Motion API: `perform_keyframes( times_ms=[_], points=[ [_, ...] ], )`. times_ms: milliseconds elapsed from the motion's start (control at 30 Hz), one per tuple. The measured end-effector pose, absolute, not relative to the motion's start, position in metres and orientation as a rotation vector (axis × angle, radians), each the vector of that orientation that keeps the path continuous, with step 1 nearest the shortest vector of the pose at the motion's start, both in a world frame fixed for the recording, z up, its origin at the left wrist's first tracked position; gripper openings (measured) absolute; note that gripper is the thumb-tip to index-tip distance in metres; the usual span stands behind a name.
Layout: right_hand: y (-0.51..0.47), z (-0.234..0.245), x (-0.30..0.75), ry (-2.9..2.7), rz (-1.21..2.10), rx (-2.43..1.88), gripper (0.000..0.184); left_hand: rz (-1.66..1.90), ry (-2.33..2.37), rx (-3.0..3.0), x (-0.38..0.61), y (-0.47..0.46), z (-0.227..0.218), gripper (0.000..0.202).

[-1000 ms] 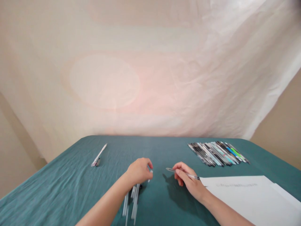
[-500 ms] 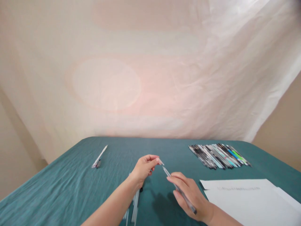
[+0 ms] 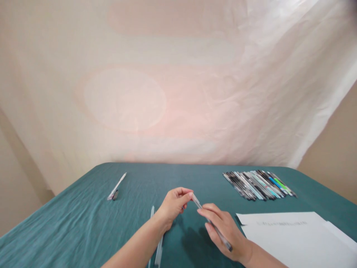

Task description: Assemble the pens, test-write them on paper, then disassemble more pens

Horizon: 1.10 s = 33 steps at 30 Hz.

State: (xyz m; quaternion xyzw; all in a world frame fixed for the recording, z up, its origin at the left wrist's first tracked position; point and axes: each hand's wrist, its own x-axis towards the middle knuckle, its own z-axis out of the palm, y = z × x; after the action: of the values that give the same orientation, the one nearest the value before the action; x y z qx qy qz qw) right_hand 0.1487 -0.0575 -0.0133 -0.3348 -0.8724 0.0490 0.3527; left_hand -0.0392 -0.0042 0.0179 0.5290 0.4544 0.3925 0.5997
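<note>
My right hand (image 3: 227,230) is closed round a slim grey pen (image 3: 224,240) held at a slant, its dark rear end sticking out below the palm. With thumb and fingertips, my left hand (image 3: 173,205) pinches a small clear pen cap (image 3: 195,198). The cap is over the pen's tip; how far it is pushed on I cannot tell. Beneath my left forearm lie several clear, slender pens (image 3: 158,253), partly hidden by the arm.
A row of many pens (image 3: 259,185) lies at the back right. White paper sheets (image 3: 287,238) with faint scribbles rest at the right front. A few pens (image 3: 117,187) lie at the back left. Green cloth (image 3: 69,223) covers the table.
The cap in my left hand and the pen's tip, apart by a small gap before, have come together. My right hand has hardly moved.
</note>
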Motion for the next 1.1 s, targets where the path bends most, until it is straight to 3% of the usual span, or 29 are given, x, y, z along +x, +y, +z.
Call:
perform_keyframes(
  times_ms=[1100],
  points=[
    [-0.055, -0.024, 0.144, -2.280, -0.097, -0.813, 0.023, 1.067, 1.090, 1.345, -0.017, -0.021, 0.010, 0.038]
  ],
)
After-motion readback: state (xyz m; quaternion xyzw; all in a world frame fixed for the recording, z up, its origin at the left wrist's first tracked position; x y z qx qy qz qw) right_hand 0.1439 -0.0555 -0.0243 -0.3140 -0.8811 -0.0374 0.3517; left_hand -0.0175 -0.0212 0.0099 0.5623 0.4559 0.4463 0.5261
